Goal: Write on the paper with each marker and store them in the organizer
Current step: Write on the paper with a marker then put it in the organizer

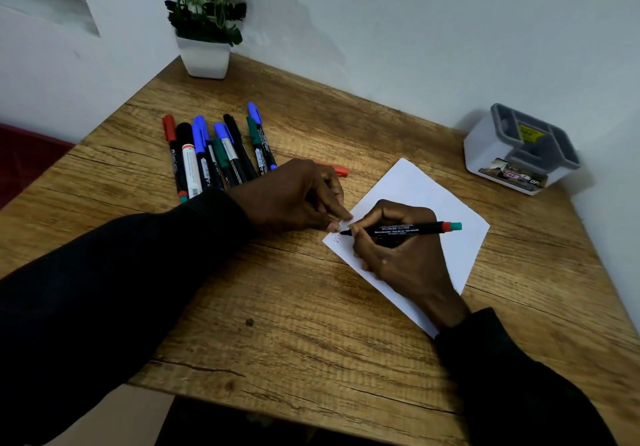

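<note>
Head view: where is the marker (408,229) right now?
— In the right hand (398,255), fingers clamped round its black barrel, tip down on the near left corner of the paper (415,185) beside faint writing.
— And the left hand (298,196)?
— Its fingertips press the paper's left edge. The fingers are bent, and a red piece (337,170) pokes out behind them; I cannot tell whether they grip it.
— The other markers (214,154)?
— Lying in a row on the table (294,307), far left, capped red, black, blue and green.
— The organizer (485,154)?
— At the far right corner against the wall, well apart from the paper. A potted plant (206,57) stands in the far left corner.
</note>
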